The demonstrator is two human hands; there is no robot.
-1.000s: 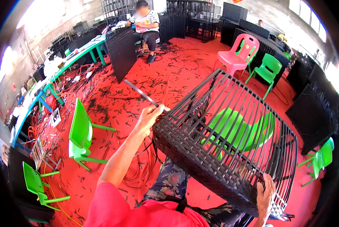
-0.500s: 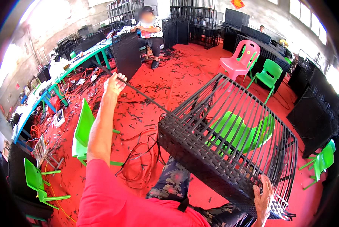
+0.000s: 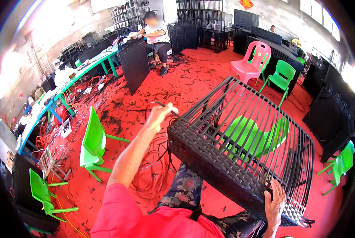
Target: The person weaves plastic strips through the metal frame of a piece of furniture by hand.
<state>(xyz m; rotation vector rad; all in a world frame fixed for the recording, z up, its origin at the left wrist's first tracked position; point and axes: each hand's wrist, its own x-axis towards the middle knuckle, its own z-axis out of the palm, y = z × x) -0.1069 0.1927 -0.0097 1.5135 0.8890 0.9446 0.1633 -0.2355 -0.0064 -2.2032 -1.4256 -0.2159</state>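
Observation:
A black woven rattan frame (image 3: 217,158) lies tilted across my lap, its near side closely woven. Long parallel strips (image 3: 260,123) span the rest of it, with gaps between them. My left hand (image 3: 162,116) is just beyond the frame's left corner, fingers pinched on a thin black plastic strip (image 3: 158,103) whose end curves up past them. On the woven edge at the right, my right hand (image 3: 275,201) rests with thumb and fingers apart. Loose strip ends (image 3: 306,222) stick out beside it.
A green chair (image 3: 247,137) shows under the frame. Other green chairs (image 3: 93,139) and a pink chair (image 3: 252,61) stand around. Black strip scraps litter the red floor (image 3: 185,79). At the back, a person (image 3: 157,37) sits by a dark panel (image 3: 133,65), near a long table (image 3: 86,65).
My left hand has moved right and inward, from far out along the taut strip to near the frame's corner. The right hand stays put. The seated person and the dark panel have shifted.

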